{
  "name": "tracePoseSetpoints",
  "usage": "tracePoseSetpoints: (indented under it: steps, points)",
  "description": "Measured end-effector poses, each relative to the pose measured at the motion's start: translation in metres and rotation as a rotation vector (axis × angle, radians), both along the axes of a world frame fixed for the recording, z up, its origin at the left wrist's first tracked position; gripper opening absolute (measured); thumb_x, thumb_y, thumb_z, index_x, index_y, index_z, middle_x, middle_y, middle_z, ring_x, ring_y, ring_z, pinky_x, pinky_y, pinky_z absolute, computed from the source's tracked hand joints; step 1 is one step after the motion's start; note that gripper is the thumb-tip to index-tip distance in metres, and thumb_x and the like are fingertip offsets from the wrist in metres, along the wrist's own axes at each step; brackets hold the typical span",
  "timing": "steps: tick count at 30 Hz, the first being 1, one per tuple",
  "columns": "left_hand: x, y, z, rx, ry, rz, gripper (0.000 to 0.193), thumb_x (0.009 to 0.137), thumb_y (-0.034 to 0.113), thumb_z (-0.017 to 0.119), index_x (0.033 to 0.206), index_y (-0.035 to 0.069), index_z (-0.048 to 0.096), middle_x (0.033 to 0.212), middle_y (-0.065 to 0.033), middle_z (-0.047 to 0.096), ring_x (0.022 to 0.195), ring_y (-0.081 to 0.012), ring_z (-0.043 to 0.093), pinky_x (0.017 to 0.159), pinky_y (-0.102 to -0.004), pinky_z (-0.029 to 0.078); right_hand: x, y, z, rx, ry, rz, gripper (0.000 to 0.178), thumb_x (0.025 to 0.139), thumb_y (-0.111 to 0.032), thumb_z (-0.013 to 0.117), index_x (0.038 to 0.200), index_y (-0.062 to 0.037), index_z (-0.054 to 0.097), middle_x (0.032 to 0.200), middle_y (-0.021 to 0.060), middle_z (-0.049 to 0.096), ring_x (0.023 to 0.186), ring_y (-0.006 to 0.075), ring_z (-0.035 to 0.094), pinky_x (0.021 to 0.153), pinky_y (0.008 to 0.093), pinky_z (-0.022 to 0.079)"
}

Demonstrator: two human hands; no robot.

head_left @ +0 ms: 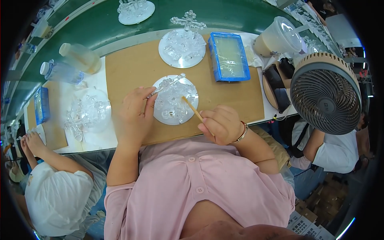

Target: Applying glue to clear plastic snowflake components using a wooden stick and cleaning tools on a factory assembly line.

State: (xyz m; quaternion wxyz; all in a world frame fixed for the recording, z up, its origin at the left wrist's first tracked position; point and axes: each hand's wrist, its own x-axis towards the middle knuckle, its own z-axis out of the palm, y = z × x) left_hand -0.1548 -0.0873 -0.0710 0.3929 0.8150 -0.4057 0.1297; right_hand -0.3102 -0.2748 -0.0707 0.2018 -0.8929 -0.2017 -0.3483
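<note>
My left hand (138,112) pinches one end of a slim clear plastic piece (171,83), possibly a cross, held slanting over the far side of a round white disc (163,115). Clear, faceted ornament parts (173,99) cover much of that disc. In my right hand (221,125) is a thin wooden stick (193,108) with a yellowish tip, its fingers closed round the near end. The tip reaches over the disc's right half; whether it touches a part, I cannot tell. Beyond stands a second white disc (182,62) bearing clear parts and an upright clear cross (188,22).
Brown cardboard (128,56) lies under the work. A blue-rimmed tray (229,56), a lidded cup (276,38), a sunglasses-like dark object (276,88) and a fan (326,94) stand right. Leftward are two bottles (82,58), clear parts (90,110) and another person's hands (34,143).
</note>
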Motion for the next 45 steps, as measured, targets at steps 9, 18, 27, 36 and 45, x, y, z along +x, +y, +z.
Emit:
tracePoseSetpoints:
  steps: [9, 18, 27, 36, 45]
  points:
    - [0.000, -0.001, 0.002, 0.024, -0.019, 0.003, 0.018, 0.078, 0.007, 0.072, 0.094, 0.011, 0.067, 0.089, -0.0038, 0.068, 0.091, -0.0260, 0.065, 0.078, -0.0342, 0.052, 0.001, 0.001, 0.019, 0.142, 0.164, 0.019, 0.011, 0.085, -0.004, 0.059, 0.091, -0.0023, 0.050, 0.081, 0.0142, 0.064, 0.059, 0.0260, 0.058, 0.051, 0.0331, 0.045]
    - [0.001, -0.001, 0.000, -0.025, -0.036, -0.032, 0.020, 0.077, 0.004, 0.071, 0.095, 0.008, 0.065, 0.087, -0.0042, 0.068, 0.087, -0.0254, 0.065, 0.082, -0.0358, 0.051, -0.002, -0.004, 0.002, 0.416, 0.275, -0.059, 0.007, 0.094, -0.007, 0.051, 0.099, -0.0040, 0.048, 0.085, 0.0139, 0.066, 0.068, 0.0242, 0.066, 0.060, 0.0332, 0.052]
    - [0.002, -0.003, 0.002, -0.058, -0.070, -0.049, 0.015, 0.078, 0.003, 0.070, 0.092, 0.006, 0.066, 0.080, -0.0055, 0.067, 0.074, -0.0223, 0.064, 0.084, -0.0366, 0.052, -0.005, -0.012, 0.016, 0.255, 0.357, 0.070, 0.007, 0.093, -0.004, 0.050, 0.100, -0.0053, 0.050, 0.096, 0.0153, 0.067, 0.073, 0.0270, 0.067, 0.063, 0.0334, 0.052]
    - [0.004, -0.003, 0.000, -0.070, -0.108, -0.056, 0.014, 0.079, 0.004, 0.070, 0.092, 0.006, 0.066, 0.074, -0.0052, 0.065, 0.066, -0.0205, 0.062, 0.082, -0.0371, 0.053, 0.003, -0.018, 0.030, 0.062, 0.353, 0.270, 0.028, 0.075, 0.005, 0.063, 0.100, -0.0043, 0.054, 0.098, 0.0157, 0.067, 0.072, 0.0289, 0.065, 0.061, 0.0339, 0.052]
    - [0.004, -0.004, 0.000, -0.066, -0.114, -0.070, 0.015, 0.078, 0.004, 0.071, 0.092, 0.006, 0.065, 0.074, -0.0047, 0.064, 0.067, -0.0205, 0.062, 0.081, -0.0362, 0.053, 0.007, -0.007, 0.010, 0.316, 0.302, 0.075, 0.016, 0.084, 0.004, 0.059, 0.099, -0.0024, 0.055, 0.096, 0.0140, 0.067, 0.078, 0.0290, 0.067, 0.066, 0.0348, 0.054]
